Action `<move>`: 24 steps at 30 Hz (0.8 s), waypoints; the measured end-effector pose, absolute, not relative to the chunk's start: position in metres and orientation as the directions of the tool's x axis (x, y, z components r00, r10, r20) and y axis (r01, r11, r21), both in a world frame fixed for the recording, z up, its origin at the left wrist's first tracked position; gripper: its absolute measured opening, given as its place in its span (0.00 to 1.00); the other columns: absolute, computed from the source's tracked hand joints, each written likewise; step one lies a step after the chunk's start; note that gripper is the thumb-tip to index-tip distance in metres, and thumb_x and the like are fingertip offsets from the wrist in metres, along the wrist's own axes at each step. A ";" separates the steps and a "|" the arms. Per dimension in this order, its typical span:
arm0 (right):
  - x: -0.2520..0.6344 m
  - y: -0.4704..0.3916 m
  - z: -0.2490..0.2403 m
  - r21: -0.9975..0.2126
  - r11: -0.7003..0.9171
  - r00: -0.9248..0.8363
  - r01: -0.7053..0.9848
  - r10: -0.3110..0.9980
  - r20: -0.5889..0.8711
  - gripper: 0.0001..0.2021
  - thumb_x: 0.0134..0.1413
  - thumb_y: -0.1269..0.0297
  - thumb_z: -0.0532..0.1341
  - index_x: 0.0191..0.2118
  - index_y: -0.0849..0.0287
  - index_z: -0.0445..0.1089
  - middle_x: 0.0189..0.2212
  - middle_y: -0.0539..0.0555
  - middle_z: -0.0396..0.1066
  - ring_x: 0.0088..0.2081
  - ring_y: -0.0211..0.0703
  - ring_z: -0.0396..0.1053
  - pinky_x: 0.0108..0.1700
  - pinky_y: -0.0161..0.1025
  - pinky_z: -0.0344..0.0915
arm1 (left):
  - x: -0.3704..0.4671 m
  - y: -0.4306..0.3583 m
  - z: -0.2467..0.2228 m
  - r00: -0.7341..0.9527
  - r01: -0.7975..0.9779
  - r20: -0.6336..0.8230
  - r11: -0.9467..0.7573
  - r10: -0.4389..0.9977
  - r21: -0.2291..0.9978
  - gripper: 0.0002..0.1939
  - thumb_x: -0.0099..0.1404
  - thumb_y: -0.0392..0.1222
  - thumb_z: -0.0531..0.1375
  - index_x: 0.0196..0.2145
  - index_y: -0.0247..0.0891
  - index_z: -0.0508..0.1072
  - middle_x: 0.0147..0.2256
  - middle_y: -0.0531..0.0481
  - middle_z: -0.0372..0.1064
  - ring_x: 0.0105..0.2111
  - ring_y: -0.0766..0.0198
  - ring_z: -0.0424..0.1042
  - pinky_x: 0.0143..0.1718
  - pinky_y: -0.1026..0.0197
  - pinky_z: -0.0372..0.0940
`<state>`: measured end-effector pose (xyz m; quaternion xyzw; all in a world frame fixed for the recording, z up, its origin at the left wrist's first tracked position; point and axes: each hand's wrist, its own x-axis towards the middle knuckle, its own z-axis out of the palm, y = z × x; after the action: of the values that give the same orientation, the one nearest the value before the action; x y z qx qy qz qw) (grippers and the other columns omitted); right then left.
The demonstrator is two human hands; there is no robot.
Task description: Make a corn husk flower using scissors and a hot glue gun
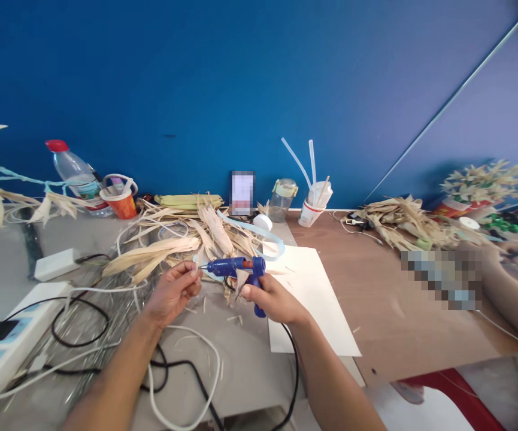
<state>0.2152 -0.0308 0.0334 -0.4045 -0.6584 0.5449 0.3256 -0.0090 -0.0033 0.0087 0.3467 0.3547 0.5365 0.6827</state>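
Observation:
My right hand (274,297) is wrapped round the handle of a blue hot glue gun (228,266), whose nozzle points left. A small piece of dried corn husk (241,280) shows by my right thumb, against the gun. My left hand (178,290) is closed in a pinch right at the nozzle tip. Something small and pale shows at its fingertips, too small to name. Behind the gun lies a heap of dried corn husks (160,254), with a pale blue strip (278,248) curving over its right side.
White paper (315,305) lies right of my hands. Cables (216,365) loop in front, from a power strip (20,335) at left. A bottle (76,179), orange cup (121,203), phone (242,193), jar (282,200) and straw cup (311,212) line the wall. Another person's arm (510,293) reaches in at right.

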 end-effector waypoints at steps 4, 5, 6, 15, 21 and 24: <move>0.215 -0.032 0.034 -0.981 0.061 -0.453 0.182 0.891 -0.028 0.25 0.50 0.38 0.56 0.26 0.58 0.58 0.21 0.47 0.52 0.24 0.34 0.52 0.22 0.32 0.53 | -0.008 -0.003 0.010 0.167 -0.490 -0.118 0.187 0.979 0.851 0.12 0.47 0.38 0.71 0.24 0.33 0.71 0.20 0.54 0.66 0.14 0.79 0.50 0.18 0.70 0.46; 0.215 -0.032 0.033 -0.982 0.065 -0.456 0.177 0.890 -0.024 0.24 0.50 0.38 0.56 0.26 0.58 0.59 0.21 0.47 0.52 0.24 0.34 0.53 0.22 0.32 0.53 | -0.008 -0.003 0.010 0.166 -0.492 -0.120 0.188 0.979 0.850 0.12 0.47 0.38 0.71 0.24 0.33 0.71 0.21 0.54 0.67 0.14 0.79 0.50 0.18 0.70 0.47; 0.215 -0.032 0.033 -0.982 0.072 -0.458 0.173 0.889 -0.015 0.24 0.51 0.39 0.56 0.26 0.58 0.59 0.21 0.47 0.52 0.24 0.34 0.53 0.22 0.32 0.53 | -0.008 -0.004 0.011 0.166 -0.493 -0.121 0.188 0.979 0.849 0.12 0.47 0.38 0.71 0.24 0.33 0.71 0.21 0.53 0.67 0.14 0.79 0.50 0.18 0.70 0.47; 0.215 -0.031 0.034 -0.982 0.066 -0.450 0.176 0.893 -0.020 0.24 0.51 0.39 0.56 0.25 0.58 0.57 0.21 0.46 0.52 0.23 0.33 0.51 0.22 0.31 0.51 | -0.008 -0.004 0.010 0.175 -0.506 -0.118 0.191 0.978 0.841 0.11 0.48 0.38 0.70 0.25 0.34 0.71 0.20 0.55 0.66 0.14 0.79 0.50 0.18 0.70 0.47; 0.215 -0.032 0.034 -0.980 0.076 -0.460 0.185 0.888 -0.017 0.24 0.51 0.40 0.56 0.27 0.59 0.58 0.22 0.46 0.52 0.24 0.33 0.52 0.23 0.31 0.53 | -0.006 -0.005 0.010 0.164 -0.505 -0.116 0.185 0.980 0.843 0.12 0.48 0.38 0.70 0.24 0.35 0.69 0.19 0.57 0.64 0.14 0.79 0.50 0.18 0.70 0.47; 0.215 -0.032 0.034 -0.979 0.082 -0.458 0.186 0.889 -0.013 0.23 0.52 0.41 0.56 0.28 0.59 0.58 0.23 0.47 0.52 0.24 0.33 0.51 0.23 0.31 0.53 | -0.005 -0.006 0.010 0.165 -0.514 -0.113 0.183 0.980 0.838 0.12 0.49 0.38 0.70 0.23 0.35 0.69 0.16 0.60 0.58 0.15 0.78 0.49 0.18 0.70 0.47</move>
<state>0.2151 -0.0320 0.0340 -0.4072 -0.6600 0.5416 0.3245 -0.0046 -0.0060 0.0105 0.3347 0.3478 0.5446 0.6859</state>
